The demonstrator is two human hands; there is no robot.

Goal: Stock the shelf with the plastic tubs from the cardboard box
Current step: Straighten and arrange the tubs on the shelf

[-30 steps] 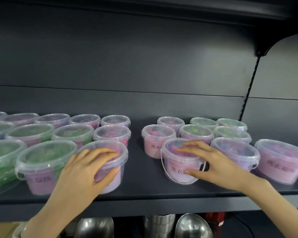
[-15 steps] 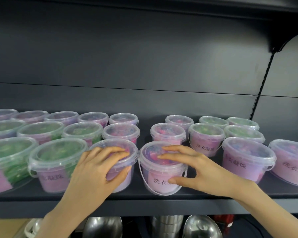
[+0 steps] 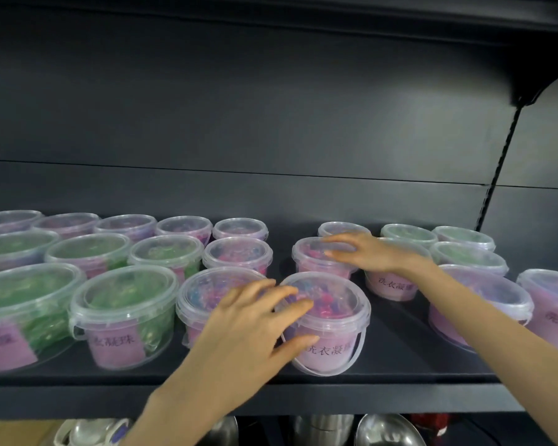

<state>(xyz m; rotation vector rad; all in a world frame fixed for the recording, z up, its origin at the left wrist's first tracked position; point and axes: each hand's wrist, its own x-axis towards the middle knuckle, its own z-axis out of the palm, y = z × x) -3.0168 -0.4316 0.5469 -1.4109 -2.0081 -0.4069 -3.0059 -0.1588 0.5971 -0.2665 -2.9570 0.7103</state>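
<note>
Low in the frame, beneath the shelf (image 3: 400,355), metal bowls (image 3: 387,429). Just above, at lower centre, left hand (image 3: 252,323) clamped on the front tub (image 3: 332,320): fingers spread over its lid, thumb against its wall. Standing upright near the shelf's front edge, just beside the neighbouring tub (image 3: 207,294) to the left. Further back, right of centre, right hand (image 3: 377,254) laid on the lid of the second-row tub (image 3: 316,262), fingers nearly straight, not closed round it. Behind and to both sides, rows of tubs already in place, with a gap at centre. Probably well along. Cardboard box out of view, so remainder impossible to judge.
</note>
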